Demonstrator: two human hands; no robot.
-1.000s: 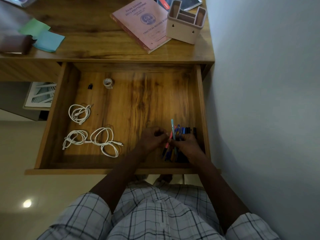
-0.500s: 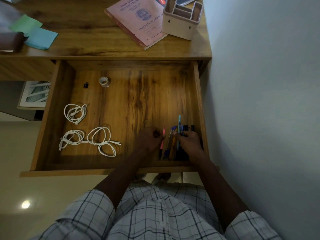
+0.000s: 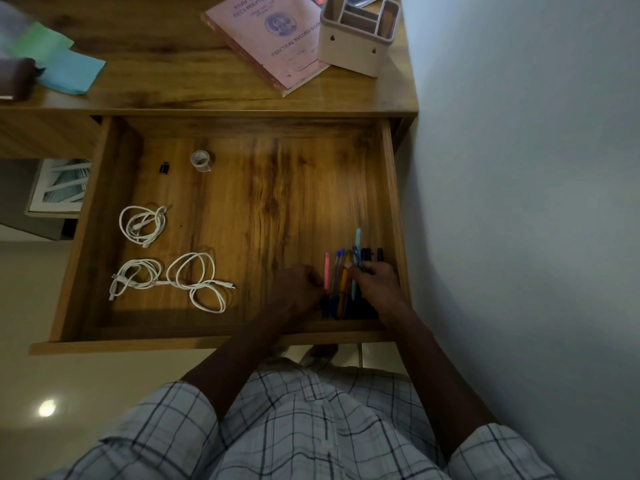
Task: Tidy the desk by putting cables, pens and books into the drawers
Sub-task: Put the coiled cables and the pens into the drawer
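Right hand (image 3: 377, 289): fingers are curled round a dark blue pen (image 3: 357, 258), which is held tilted over the row of pens (image 3: 341, 285) laid in the drawer (image 3: 390, 202). Left hand (image 3: 298, 289): fingers are clenched just left of the right fingers, against a pink pen (image 3: 326, 271); whether it is gripped cannot be told. White cables (image 3: 143, 225) are coiled well left of the left fingers. A record book (image 3: 266, 39) is seen on the desk (image 3: 166, 46), beyond the fingers.
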